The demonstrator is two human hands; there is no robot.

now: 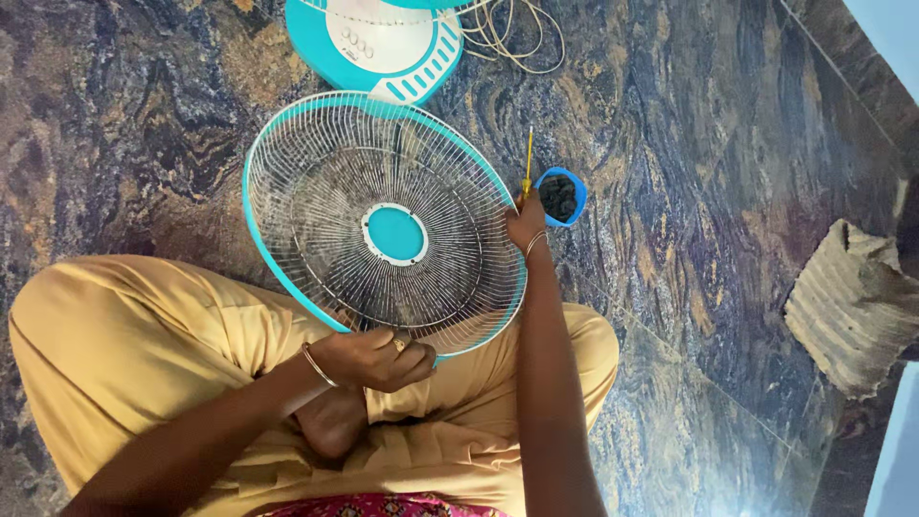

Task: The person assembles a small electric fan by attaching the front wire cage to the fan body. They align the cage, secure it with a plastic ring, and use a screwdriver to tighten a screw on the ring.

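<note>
The fan guard (383, 225), a round wire grille with a turquoise rim and a turquoise centre disc, fills the middle of the frame, its lower edge resting over your lap and its upper edge toward the fan base. Your left hand (373, 359) grips the guard's lower rim, fingers curled shut around it, a ring and a bangle showing. Your right hand (526, 225) sits at the guard's right rim and holds a thin yellow screwdriver (528, 158) that points up the frame; its fingers are closed on the handle. Just to the right of that hand, a small blue cup (561, 196) with dark contents stands on the floor (689, 124), which is dark marbled stone. At the top centre lies the turquoise and white fan base (378, 43) with a coiled pale cord (512, 38) beside it. A folded ribbed cloth (852, 306) lies at the right edge. Your crossed legs in yellow trousers (124, 354) fill the lower left.
</note>
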